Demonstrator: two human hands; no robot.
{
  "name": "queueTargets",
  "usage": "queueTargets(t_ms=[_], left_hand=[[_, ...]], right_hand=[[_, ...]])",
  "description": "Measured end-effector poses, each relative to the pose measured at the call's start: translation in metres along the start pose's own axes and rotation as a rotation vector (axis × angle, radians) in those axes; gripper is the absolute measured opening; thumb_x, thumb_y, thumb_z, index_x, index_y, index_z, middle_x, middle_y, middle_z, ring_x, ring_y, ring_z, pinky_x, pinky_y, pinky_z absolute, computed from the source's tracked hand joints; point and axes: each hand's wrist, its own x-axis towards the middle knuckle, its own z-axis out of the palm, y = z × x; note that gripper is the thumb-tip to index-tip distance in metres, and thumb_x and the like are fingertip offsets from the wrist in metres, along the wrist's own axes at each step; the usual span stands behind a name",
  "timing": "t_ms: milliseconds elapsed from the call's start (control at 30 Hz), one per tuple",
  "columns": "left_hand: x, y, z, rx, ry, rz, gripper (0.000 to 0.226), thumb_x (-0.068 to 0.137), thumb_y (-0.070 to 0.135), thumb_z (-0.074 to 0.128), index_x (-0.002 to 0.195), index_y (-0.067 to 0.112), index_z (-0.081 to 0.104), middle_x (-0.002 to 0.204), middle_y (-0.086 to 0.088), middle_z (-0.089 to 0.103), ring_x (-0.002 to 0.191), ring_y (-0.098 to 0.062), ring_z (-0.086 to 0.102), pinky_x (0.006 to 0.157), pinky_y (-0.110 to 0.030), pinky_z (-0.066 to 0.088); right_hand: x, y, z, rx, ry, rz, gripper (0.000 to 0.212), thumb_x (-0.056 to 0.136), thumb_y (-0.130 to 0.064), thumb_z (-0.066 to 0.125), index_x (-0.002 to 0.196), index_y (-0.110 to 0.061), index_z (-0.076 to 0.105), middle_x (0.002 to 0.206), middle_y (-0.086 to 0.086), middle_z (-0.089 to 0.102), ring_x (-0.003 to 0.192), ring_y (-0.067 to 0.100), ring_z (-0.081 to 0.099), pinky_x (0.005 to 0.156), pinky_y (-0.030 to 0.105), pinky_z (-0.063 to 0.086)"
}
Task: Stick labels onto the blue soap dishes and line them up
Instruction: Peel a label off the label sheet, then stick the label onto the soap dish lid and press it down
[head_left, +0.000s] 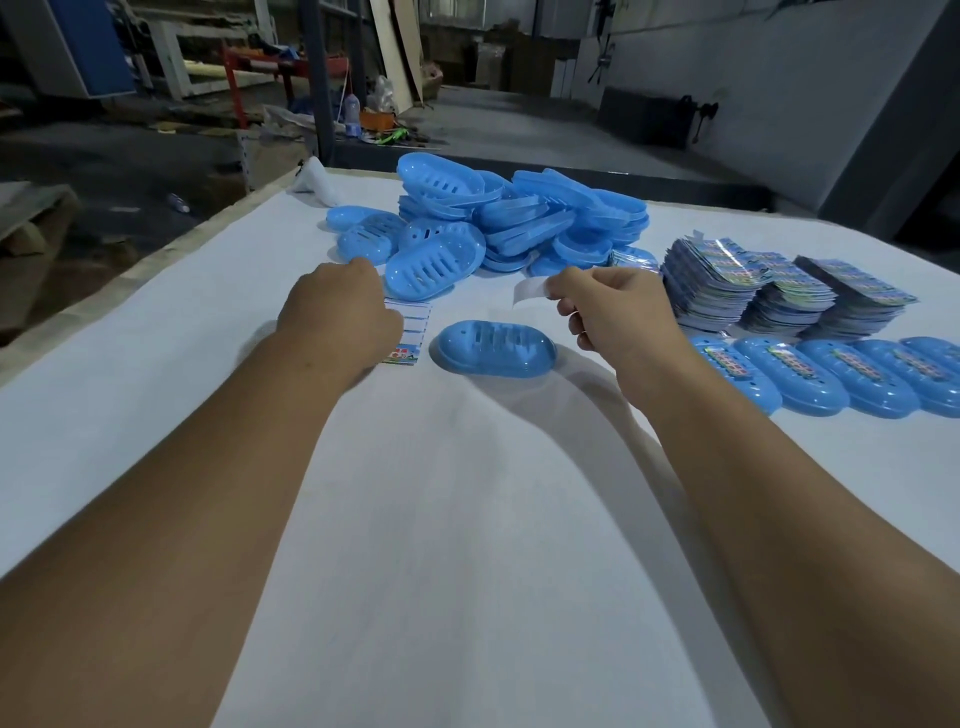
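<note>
Right hand (613, 317) pinches a peeled label (531, 291) above an upturned blue soap dish (493, 347) mid-table; left hand (337, 312) curled on the label sheet (413, 332), grip partly hidden; labelled row (841, 379) cut off at right edge

Dim warehouse, concrete floor (519, 124)

Two hands are in view, the left hand (337, 312) and the right hand (618, 317). One blue soap dish (496, 347) lies alone upside down. Five labelled dishes (831, 382) stand in a row. Three stacks of label sheets (779, 291) sit behind them. The heap of dishes (498, 218) is too tangled to count.
</note>
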Motion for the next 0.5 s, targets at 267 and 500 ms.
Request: queueTargets(t_ms=[267,500], left_hand=[[-0.019,0.039,-0.004,-0.809,-0.101,0.212,0.015,0.086,0.03,0.07,0.071,0.026,0.072,0.053,0.02,0.062,0.05,0.008,0.055,0.039,-0.005,0.034],[-0.023,0.044,-0.001,-0.913,-0.13,0.301,0.011,0.088,0.029,0.074,0.078,0.025,0.077,0.053,0.022,0.061,0.052,0.008,0.055,0.05,-0.005,0.037]], right_hand=[[-0.008,0.001,0.006,-0.228,-0.003,-0.175,0.023,0.081,-0.027,0.071,0.073,-0.006,0.072,0.058,-0.003,0.054,0.054,0.008,0.041,0.051,0.018,0.038],[-0.016,-0.001,0.008,-0.217,-0.103,-0.259,0.021,0.081,-0.023,0.074,0.062,-0.015,0.071,0.056,-0.002,0.049,0.054,0.01,0.037,0.048,0.021,0.031]])
